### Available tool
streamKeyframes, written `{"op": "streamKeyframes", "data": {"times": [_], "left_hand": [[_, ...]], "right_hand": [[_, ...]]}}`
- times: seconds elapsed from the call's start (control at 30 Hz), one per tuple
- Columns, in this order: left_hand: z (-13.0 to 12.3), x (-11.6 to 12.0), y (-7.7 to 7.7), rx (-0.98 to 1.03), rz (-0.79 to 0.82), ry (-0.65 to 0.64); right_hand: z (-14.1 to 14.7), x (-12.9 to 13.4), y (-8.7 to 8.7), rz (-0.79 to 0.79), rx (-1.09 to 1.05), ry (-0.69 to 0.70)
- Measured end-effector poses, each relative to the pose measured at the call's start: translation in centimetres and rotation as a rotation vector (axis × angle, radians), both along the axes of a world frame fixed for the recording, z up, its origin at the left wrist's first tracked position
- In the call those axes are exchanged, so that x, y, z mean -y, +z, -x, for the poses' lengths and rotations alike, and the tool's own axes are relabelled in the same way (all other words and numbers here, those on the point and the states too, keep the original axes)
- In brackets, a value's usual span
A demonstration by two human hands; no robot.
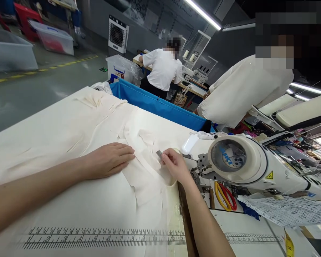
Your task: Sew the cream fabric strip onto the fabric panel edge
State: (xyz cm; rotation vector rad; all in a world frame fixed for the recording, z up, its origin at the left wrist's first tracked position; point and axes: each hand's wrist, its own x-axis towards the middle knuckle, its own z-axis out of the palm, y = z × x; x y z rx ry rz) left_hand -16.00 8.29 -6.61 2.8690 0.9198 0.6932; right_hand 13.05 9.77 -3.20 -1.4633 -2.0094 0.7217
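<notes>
Cream-white fabric (96,126) lies spread in folds over the white table. My left hand (111,160) rests flat on it, fingers stretched out together towards the right and palm down. My right hand (176,164) is closed in a pinch beside the sewing machine head. Between its thumb and forefinger sticks out a small flat grey piece (158,153), whose kind I cannot make out. A curved fabric edge (147,167) runs between the two hands. The sewing machine (238,160) stands just right of my right hand; its needle area is partly hidden.
A ruler scale (107,238) runs along the table's near edge. Yellow- and red-handled scissors (224,196), a printed sheet (291,210) and a yellow tape measure (289,244) lie right. Behind the table hangs a blue cloth bin (155,107). Two people (163,67) in white are beyond.
</notes>
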Motion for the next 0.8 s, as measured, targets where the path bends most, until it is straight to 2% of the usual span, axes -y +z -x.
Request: {"op": "streamKeyframes", "data": {"times": [0.13, 0.37, 0.57, 0.7, 0.8], "left_hand": [[0.1, -0.1, -0.1, 0.005, -0.021, -0.005], [0.3, -0.1, 0.4, -0.015, -0.004, -0.031], [0.4, 0.0, 1.2, 0.012, -0.008, -0.079], [0.4, 0.1, 1.5, 0.029, -0.013, -0.114], [0.4, 0.1, 1.4, 0.057, -0.002, -0.123]], "right_hand": [[-0.4, -0.3, -0.1, -0.018, -0.083, -0.122], [1.0, 0.9, -0.5, 0.102, -0.112, -0.006], [0.9, -0.2, -1.3, 0.014, -0.103, -0.095], [0.5, -1.3, -1.9, 0.016, -0.223, -0.187], [0.9, -1.3, -1.8, 0.041, -0.358, -0.148]]}}
